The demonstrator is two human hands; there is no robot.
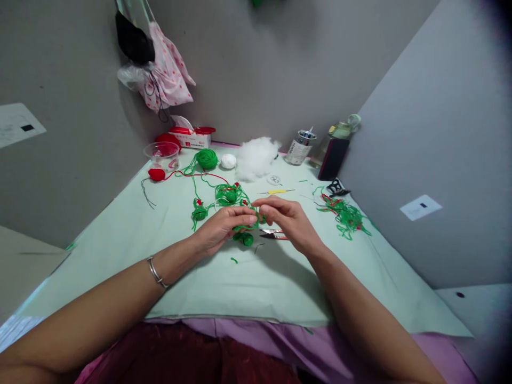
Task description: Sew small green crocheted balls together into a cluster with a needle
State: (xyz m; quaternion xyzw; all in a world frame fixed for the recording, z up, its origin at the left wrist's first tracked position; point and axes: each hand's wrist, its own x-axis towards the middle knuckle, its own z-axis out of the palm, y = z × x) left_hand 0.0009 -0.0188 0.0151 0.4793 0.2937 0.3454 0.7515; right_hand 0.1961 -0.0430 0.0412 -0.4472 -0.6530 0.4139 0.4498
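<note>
My left hand (218,229), with a silver bangle at the wrist, is closed on a small green yarn piece (245,228). The fingertips hide much of that piece. From the other side my right hand (291,220) meets it, thumb and forefinger curled together at a green strand. Just under the right fingers lie thread snips (275,234) with orange handles. A small green crocheted piece (245,239) rests below the left fingertips. Another green piece with a red top (199,211) lies to the left, and a green bundle (226,194) sits behind the hands.
At the back are a green yarn ball (207,159), white stuffing (257,158), a tin can (301,147), a bottle (340,129) and a dark phone (334,159). A yellow-handled crochet hook (277,191) lies mid-table. Tangled yarn scraps (349,217) lie right; a clear tub (163,156) stands left.
</note>
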